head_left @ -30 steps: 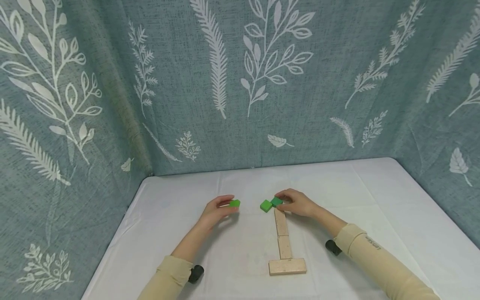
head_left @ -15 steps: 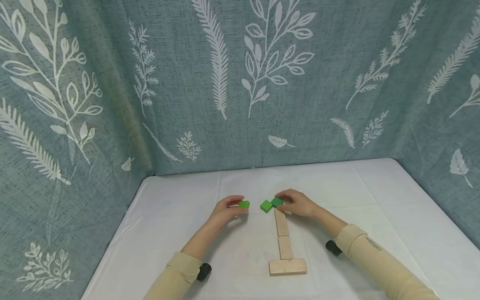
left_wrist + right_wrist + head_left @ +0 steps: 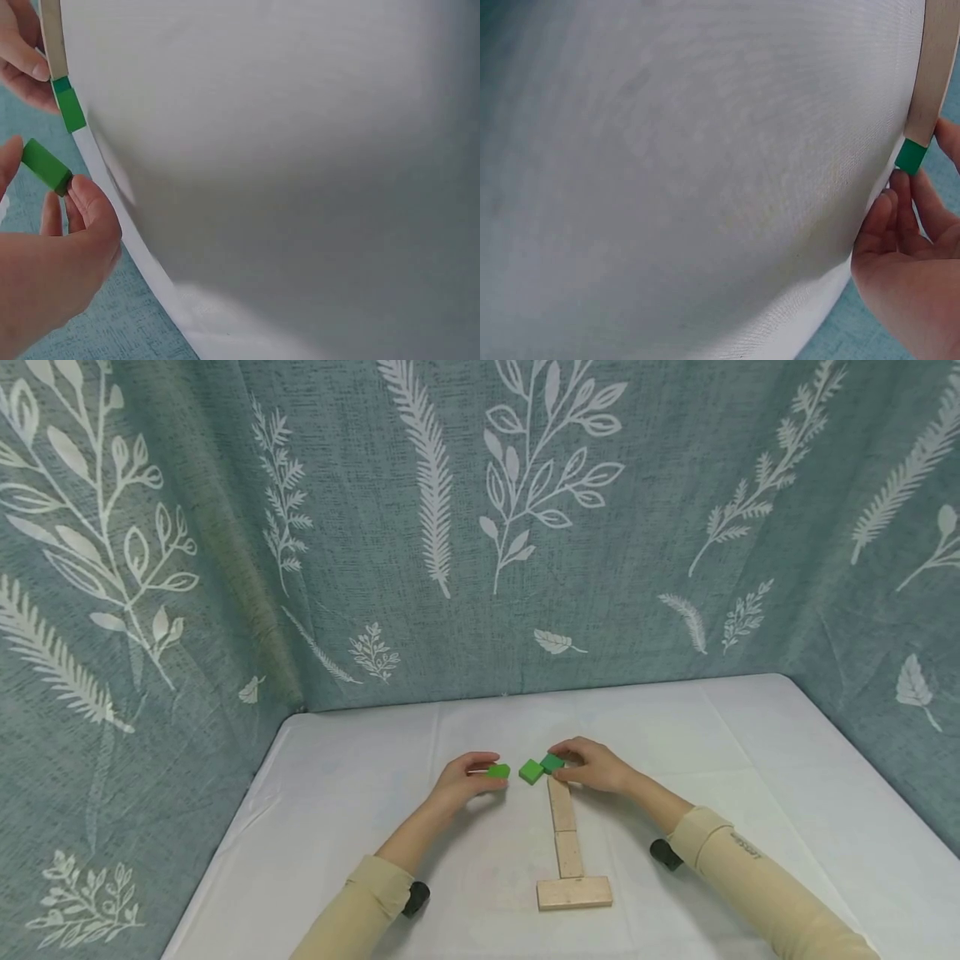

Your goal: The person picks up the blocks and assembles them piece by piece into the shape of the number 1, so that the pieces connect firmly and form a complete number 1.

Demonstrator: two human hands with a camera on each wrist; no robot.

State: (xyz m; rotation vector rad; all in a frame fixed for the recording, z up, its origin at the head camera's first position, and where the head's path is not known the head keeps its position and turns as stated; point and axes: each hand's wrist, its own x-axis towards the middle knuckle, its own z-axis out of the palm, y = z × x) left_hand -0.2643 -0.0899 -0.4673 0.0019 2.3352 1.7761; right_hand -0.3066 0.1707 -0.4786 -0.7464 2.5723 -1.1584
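Observation:
My left hand [image 3: 457, 787] pinches a light green block [image 3: 498, 771] between thumb and fingers, as the left wrist view also shows with the green block [image 3: 46, 165]. A short gap to its right lies another light green block [image 3: 531, 772], corner to corner with a dark green block [image 3: 552, 764]. My right hand [image 3: 597, 767] holds that dark green block, thumb on the near side and fingers on the far side. The right wrist view shows the dark green block [image 3: 911, 156] against the end of a wooden block [image 3: 934, 71], fingertips right at it.
Two wooden blocks run in a line toward me from the dark green one: a far wooden block [image 3: 561, 806] and a near wooden block [image 3: 569, 855]. A wooden crosspiece block [image 3: 574, 893] lies across their near end. A patterned curtain [image 3: 465, 527] surrounds the white table [image 3: 360, 827].
My left hand has moved right with its light green block, closing much of the gap to the other green blocks. My right hand stays in place on the dark green block.

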